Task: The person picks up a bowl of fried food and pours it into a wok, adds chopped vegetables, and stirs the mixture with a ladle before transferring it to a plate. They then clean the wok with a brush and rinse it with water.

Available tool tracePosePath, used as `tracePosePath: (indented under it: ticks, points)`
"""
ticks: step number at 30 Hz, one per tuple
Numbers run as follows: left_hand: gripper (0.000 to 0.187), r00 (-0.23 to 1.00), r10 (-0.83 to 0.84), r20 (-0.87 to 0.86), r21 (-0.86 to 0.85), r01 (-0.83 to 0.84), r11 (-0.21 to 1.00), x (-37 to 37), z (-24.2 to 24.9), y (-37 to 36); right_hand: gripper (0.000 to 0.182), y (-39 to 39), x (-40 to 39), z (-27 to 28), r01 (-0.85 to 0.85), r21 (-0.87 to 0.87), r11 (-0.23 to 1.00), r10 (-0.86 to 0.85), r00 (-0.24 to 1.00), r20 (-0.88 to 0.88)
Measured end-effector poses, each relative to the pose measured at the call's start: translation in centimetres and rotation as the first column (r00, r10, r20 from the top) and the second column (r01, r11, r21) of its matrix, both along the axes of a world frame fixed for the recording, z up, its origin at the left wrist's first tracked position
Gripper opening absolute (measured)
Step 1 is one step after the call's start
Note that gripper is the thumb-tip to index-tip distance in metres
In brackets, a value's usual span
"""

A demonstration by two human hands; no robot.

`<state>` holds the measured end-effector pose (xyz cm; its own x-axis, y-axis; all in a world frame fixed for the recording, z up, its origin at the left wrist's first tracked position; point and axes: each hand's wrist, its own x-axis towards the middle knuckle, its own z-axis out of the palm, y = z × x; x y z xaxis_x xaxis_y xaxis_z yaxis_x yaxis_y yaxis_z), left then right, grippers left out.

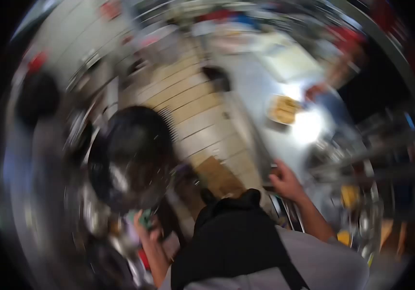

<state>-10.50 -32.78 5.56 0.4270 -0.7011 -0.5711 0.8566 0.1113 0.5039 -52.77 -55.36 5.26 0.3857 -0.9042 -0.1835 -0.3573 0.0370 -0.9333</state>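
Observation:
A large dark wok (132, 157) with a shiny interior is at left centre. My left hand (148, 231) is closed on a green cloth (144, 218) at the wok's lower rim; motion blur hides the exact grip. By the near edge of the metal counter (260, 87), my right hand (287, 182) has its thumb and a finger apart, with nothing visible between them. An open drawer or shelf with blurred contents lies just below that hand. Farther up the counter is a white container of yellowish food (285, 109).
Another person in dark clothing (379, 89) reaches over the counter near a pale board (287, 55). At the far left stands another blurred person (43, 140). Tiled floor (193, 101) runs between the stations, with a brown mat (217, 176). Utensils and shelves line the right.

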Motion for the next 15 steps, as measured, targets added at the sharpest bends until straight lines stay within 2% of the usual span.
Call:
tracePosePath:
  ticks: [1,2,3,4,5,6,7,9,11,13,15]
  points:
    - [0.013,0.995,0.074,0.062,-0.02,-0.073,0.997,0.6,0.0,2.4,0.054,-0.9,1.6,-0.7,-0.047,0.007,0.999,0.047,0.999,-0.014]
    - [0.012,0.953,0.284,0.108,0.004,-0.286,0.958,0.6,-0.2,4.7,0.054,-1.3,3.2,-1.2,-0.093,0.038,0.995,0.09,0.992,0.086]
    - [0.012,0.851,0.484,0.204,0.095,-0.509,0.855,-0.1,1.0,6.3,0.056,-1.6,5.9,-0.3,-0.112,0.166,0.98,0.083,0.981,0.174]
    - [0.012,0.8,0.545,0.252,0.108,-0.582,0.806,0.0,0.7,9.3,0.057,-2.0,8.2,0.3,-0.162,0.137,0.977,0.146,0.982,0.12]
    - [0.013,0.762,0.578,0.292,0.114,-0.628,0.769,0.4,0.1,11.9,0.058,-2.0,10.8,0.9,-0.212,0.182,0.96,0.174,0.964,0.202]
    - [0.013,0.685,0.637,0.354,0.113,-0.708,0.698,-0.2,0.3,13.3,0.058,-2.1,12.5,1.0,-0.23,0.147,0.962,0.207,0.966,0.156]
    - [0.014,0.605,0.679,0.415,0.113,-0.775,0.621,-0.7,0.8,15.0,0.058,-2.3,14.8,1.3,-0.297,0.201,0.933,0.267,0.95,0.163]
    - [0.016,0.503,0.749,0.432,0.096,-0.851,0.516,-0.8,0.6,19.0,0.056,-0.6,20.3,3.6,-0.419,0.11,0.901,0.417,0.908,0.048]
    - [0.016,0.448,0.805,0.389,0.099,-0.889,0.447,-0.6,-0.9,23.4,0.056,0.8,25.7,3.2,-0.521,0.053,0.852,0.518,0.853,0.053]
    - [0.017,0.402,0.847,0.347,0.084,-0.913,0.399,-1.0,-1.4,25.8,0.056,2.1,30.5,3.9,-0.679,0.037,0.733,0.675,0.733,0.079]
    - [0.014,0.359,0.897,0.258,0.146,-0.932,0.331,-0.5,-2.4,27.7,0.055,5.3,35.0,4.8,-0.71,0.104,0.696,0.701,0.704,0.112]
